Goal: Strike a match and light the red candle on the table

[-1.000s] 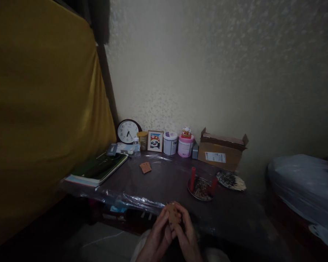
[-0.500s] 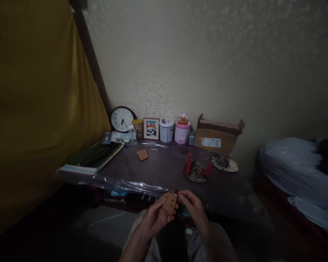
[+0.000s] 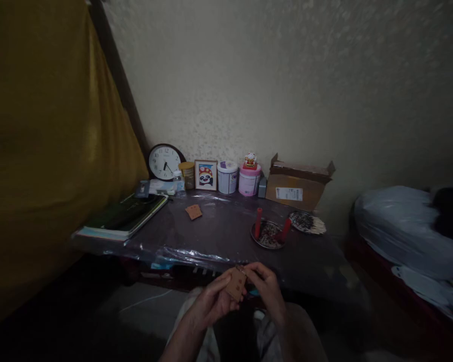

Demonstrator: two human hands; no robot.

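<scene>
My left hand is closed around a small flat brown cardboard packet with dark reddish marks on its face, held above my lap in front of the table's near edge. My right hand has thumb and forefinger pinched at the packet's upper right corner; what lies between those fingertips is too small and dark to make out. On the table, more brown card pieces of the same look lie beyond the hands, to the left. Two red candles stand on a round plate strewn with dark bits, one upright, the other leaning.
A second plate holds matchsticks, many blackened. Green-covered books lie at the left. Along the wall stand a clock, a panda picture, two tubs and a cardboard box. Clear plastic film covers the table.
My right fingertips have moved in against the packet's top edge, where a pale end showed before. The packet has tilted slightly. The whole view has shifted a little.
</scene>
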